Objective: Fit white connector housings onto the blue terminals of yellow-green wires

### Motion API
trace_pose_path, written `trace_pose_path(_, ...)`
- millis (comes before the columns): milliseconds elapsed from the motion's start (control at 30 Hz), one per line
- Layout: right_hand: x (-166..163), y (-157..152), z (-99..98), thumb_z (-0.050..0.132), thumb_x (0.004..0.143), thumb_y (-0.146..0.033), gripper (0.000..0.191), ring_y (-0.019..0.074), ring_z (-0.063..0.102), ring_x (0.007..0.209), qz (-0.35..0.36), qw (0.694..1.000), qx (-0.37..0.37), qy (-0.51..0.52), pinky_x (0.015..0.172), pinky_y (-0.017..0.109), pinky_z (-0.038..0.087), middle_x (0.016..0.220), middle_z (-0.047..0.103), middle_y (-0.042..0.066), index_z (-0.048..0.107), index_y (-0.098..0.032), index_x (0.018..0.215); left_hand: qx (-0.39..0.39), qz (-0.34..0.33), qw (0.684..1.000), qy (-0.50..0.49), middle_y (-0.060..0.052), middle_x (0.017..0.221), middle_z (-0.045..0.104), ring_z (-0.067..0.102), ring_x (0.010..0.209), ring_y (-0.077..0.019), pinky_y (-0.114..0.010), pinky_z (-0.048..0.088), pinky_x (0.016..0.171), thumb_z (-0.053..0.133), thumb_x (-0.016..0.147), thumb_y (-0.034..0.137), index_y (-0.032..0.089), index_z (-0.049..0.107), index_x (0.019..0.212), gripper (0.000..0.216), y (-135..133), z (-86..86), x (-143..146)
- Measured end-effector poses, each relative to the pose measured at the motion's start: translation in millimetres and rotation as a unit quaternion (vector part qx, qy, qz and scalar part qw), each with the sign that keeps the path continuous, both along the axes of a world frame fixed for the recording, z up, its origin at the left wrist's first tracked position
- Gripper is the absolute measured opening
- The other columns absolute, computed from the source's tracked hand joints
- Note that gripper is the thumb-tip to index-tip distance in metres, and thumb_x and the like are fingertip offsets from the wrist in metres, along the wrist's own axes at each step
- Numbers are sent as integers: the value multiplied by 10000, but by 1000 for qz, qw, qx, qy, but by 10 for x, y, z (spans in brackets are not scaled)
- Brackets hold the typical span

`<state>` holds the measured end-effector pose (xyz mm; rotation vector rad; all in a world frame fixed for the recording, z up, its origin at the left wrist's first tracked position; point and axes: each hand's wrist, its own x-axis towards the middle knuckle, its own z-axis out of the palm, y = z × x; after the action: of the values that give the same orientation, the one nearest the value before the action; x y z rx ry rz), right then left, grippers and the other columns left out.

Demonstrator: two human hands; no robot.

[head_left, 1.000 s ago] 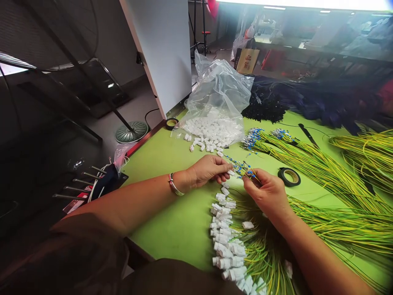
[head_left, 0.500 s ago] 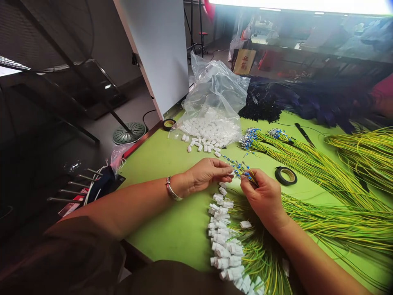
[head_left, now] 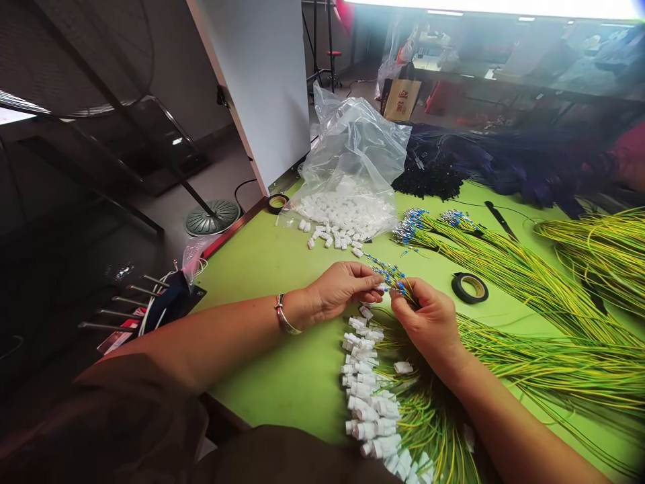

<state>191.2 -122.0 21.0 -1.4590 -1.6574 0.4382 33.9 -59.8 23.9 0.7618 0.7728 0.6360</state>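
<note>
Yellow-green wires (head_left: pixel 390 275) with blue tips, pinched as a small bunch in right hand (head_left: pixel 428 319), just above green table (head_left: pixel 282 363). Left hand (head_left: pixel 337 289) closed at fingertips on small white plug (head_left: pixel 379 288), touching wire ends. Just below: row of plugged wires (head_left: pixel 367 390). Behind: plastic bag (head_left: pixel 353 154). Right: tape roll (head_left: pixel 469 288).

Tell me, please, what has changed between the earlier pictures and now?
Very little. The right hand, gripping a bunch of blue-tipped wires, has edged slightly toward the left hand, whose fingertips still pinch at the wire ends. Nothing was picked up or let go. The white connectors, tape roll and plastic bag on the green table lie as before.
</note>
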Motion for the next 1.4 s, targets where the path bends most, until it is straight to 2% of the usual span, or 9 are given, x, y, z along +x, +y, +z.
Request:
trace_pose_path(233, -22, -5, -114, 550, 772, -188, 83, 83, 413, 472, 5, 1000, -6, -18, 477, 205, 343, 550, 528, -41, 628, -171, 755, 15, 1, 1000, 2, -14, 561, 628, 579, 490, -57, -165, 464, 529, 809, 634, 306, 80, 602, 700, 314, -9, -27, 3)
trace_pose_path(433, 45, 32, 32, 602, 776, -247, 100, 112, 514, 563, 5, 996, -53, 73, 543, 220, 400, 632, 620, -7, 654, -170, 740, 199, -55, 970, 130, -13, 575, 620, 525, 455, -65, -189, 411, 468, 685, 744, 257, 88, 638, 714, 177, 54, -67, -20)
trace_pose_path(667, 160, 4, 177, 660, 778, -372, 186, 106, 466, 513, -35, 973, -116, 197, 475, 227, 367, 608, 584, -7, 661, -187, 778, 482, -310, 788, 223, -11, 675, 664, 562, 628, -86, -187, 397, 602, 668, 760, 294, 134, 716, 733, 169, -28, 66, -78)
trace_pose_path(767, 136, 18, 93, 682, 749, -389, 221, 107, 458, 511, -29, 961, -144, 234, 468, 225, 351, 590, 575, -12, 668, -181, 824, 545, -176, 731, 371, -42, 679, 648, 545, 639, -109, -223, 378, 610, 562, 846, 413, 130, 681, 672, 353, 116, 203, -177)
trace_pose_path(867, 115, 51, 4, 700, 724, -381, 235, 113, 476, 540, -29, 951, -157, 264, 495, 226, 364, 607, 583, -14, 668, -181, 844, 533, -6, 623, 572, -108, 801, 662, 580, 725, -186, -277, 388, 648, 527, 855, 445, 124, 676, 826, 355, 375, 324, -367)
trace_pose_path(967, 116, 70, -32, 704, 712, -361, 195, 123, 513, 591, -20, 949, -162, 272, 539, 232, 387, 678, 622, -2, 668, -183, 784, 481, -5, 571, 666, -182, 902, 662, 606, 805, -277, -320, 410, 670, 597, 783, 488, 92, 644, 1014, 461, 599, 355, -563)
trace_pose_path(1233, 90, 63, 26, 656, 725, -324, 183, 110, 441, 556, -12, 962, -148, 231, 524, 237, 340, 589, 549, -12, 632, -152, 669, 493, -119, 585, 633, -124, 781, 690, 604, 734, -212, -284, 410, 694, 587, 711, 133, 122, 713, 715, 127, 741, 392, -707)
trace_pose_path(1300, 79, 63, 46, 650, 726, -326, 188, 107, 428, 559, -16, 964, -149, 218, 522, 237, 328, 588, 539, -11, 647, -145, 677, 485, -114, 639, 585, -95, 739, 693, 597, 687, -188, -278, 415, 676, 581, 707, 124, 128, 721, 690, 141, 709, 470, -670)
trace_pose_path(1400, 68, 58, 74, 645, 728, -325, 193, 103, 405, 555, -22, 968, -146, 202, 521, 238, 313, 571, 513, -16, 654, -140, 674, 411, -124, 790, 438, -69, 743, 706, 614, 675, -163, -264, 446, 663, 633, 720, 189, 131, 741, 792, 143, 601, 512, -547)
